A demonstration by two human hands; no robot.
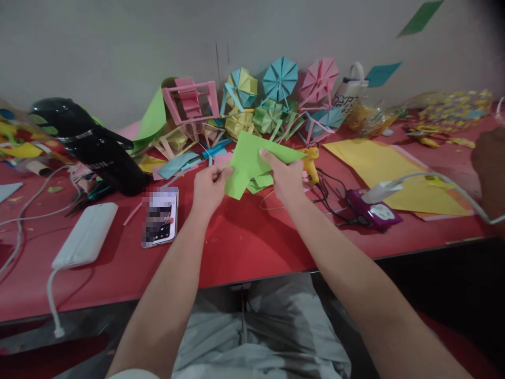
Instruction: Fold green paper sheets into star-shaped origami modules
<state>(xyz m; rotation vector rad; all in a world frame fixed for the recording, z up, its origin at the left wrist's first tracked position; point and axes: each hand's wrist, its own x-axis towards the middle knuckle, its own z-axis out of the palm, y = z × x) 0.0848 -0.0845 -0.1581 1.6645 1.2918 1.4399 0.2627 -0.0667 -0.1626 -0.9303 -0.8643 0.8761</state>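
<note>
Between my two hands a sheet of bright green paper (252, 155) is held up above the red table, tilted with one corner pointing right. My left hand (210, 189) pinches its left edge between thumb and fingers. On the right side my right hand (286, 176) grips the sheet, thumb on top and the other fingers hidden beneath it. Smaller folded green pieces (261, 182) show just under the sheet; whether they are joined to it I cannot tell. A yellow glue gun (311, 166) lies right beside my right hand.
Folded paper wheels (280, 79) on stands line the wall. A black bottle (94, 147), a phone (161, 217) and a white power strip (86, 234) are at left. At right lie a purple adapter (373, 209), yellow sheets (379, 168) and cables; another person's hand (489, 171) is at the edge.
</note>
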